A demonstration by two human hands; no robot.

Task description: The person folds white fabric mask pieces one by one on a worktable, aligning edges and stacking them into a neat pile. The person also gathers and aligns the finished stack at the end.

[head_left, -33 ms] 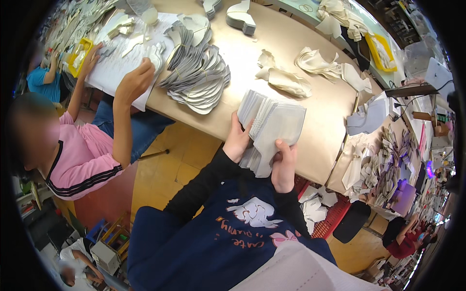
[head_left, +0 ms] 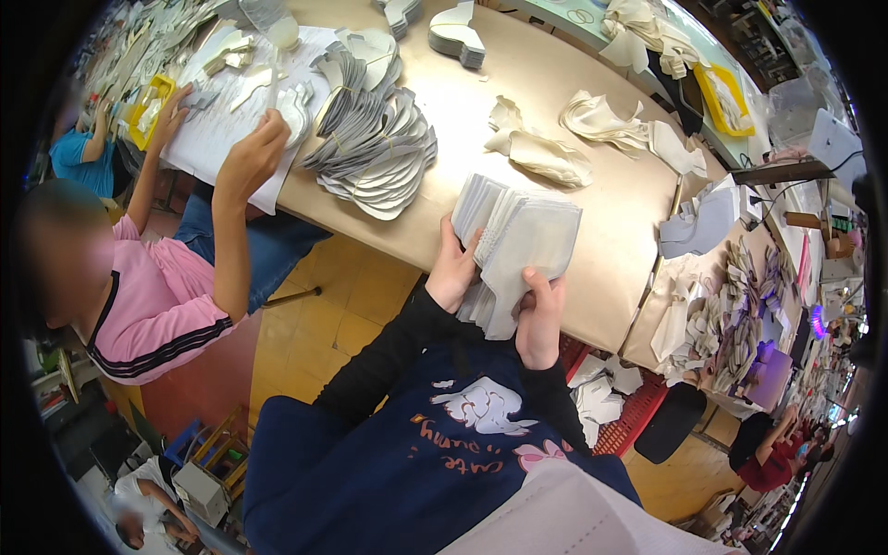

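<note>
Both my hands hold a thick stack of flat, pale grey-white cut pieces [head_left: 536,236] over the table's near edge. The stack is fanned partly apart, with many layered edges showing at its left. My left hand [head_left: 453,266] grips the left side, fingers wrapped around the layers. On the lower right, my right hand [head_left: 540,314] presses its thumb on the top piece, its other fingers mostly hidden behind. Beyond the stack lie a cream bundle of cut pieces [head_left: 552,159] and, to the left, a large fanned pile of grey-and-white pieces [head_left: 379,153] bound with bands.
A co-worker in a pink shirt [head_left: 157,305] sits at the left, hands over a white sheet [head_left: 199,143] on the tan table [head_left: 444,111]. More cream bundles [head_left: 606,120] lie at the far right. A red basket [head_left: 638,416] with white pieces stands below the table's right end.
</note>
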